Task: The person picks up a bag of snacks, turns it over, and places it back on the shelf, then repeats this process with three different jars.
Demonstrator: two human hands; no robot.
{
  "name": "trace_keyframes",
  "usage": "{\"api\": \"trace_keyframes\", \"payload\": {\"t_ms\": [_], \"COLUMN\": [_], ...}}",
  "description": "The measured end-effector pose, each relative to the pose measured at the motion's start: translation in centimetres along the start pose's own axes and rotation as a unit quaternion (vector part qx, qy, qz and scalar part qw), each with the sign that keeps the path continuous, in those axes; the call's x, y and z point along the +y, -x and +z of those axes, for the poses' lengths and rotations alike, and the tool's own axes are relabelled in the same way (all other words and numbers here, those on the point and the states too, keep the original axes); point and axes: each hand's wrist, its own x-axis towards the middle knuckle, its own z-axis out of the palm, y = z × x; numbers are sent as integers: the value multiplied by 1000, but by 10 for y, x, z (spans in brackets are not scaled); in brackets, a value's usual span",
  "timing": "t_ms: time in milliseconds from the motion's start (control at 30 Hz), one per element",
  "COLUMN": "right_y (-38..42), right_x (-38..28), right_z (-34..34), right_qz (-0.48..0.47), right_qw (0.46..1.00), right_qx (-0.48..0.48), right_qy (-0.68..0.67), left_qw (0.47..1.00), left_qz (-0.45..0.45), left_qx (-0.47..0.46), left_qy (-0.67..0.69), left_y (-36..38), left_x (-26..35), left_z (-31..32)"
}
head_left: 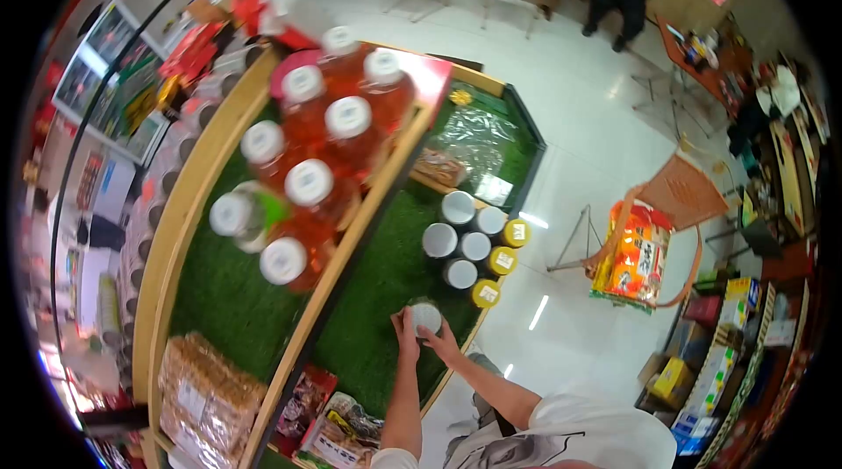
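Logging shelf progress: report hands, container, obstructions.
Left hand, right hand both on pale-topped container. Container over green turf. Grey-lidded containers just beyond.

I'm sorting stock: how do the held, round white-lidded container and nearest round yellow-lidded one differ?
The held container has a whitish lid; the yellow-lidded container, a yellow one. Left hand and right hand hold the first; the second stands untouched. Both lids are round.

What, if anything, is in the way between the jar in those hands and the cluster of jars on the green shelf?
Nothing visible. The left hand and right hand are on the jar, and only green matting shows between it and the cluster of jars.
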Motion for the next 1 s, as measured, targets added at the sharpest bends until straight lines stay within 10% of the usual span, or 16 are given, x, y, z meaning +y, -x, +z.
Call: {"api": "trace_keyframes", "payload": {"t_ms": [333,467,733,867,1000], "right_y": [167,253,427,478,511], "right_x": [56,96,265,312,367], "right_z": [67,95,59,90,116], "right_qz": [45,102,397,328,347], "right_qw": [933,753,599,413,405], "right_qx": [-324,-579,-578,-641,-641], "right_qy": [149,295,388,557,553], "left_qw": [968,935,868,793,782], "left_qz": [208,243,151,166,158], "left_qx": [101,205,354,421,460], "left_qy": [97,156,314,407,389], "left_y": [259,405,636,693,727], "left_x": [13,-58,-193,-230,-237], "left_z": [-182,-253,-291,-303,-337]}}
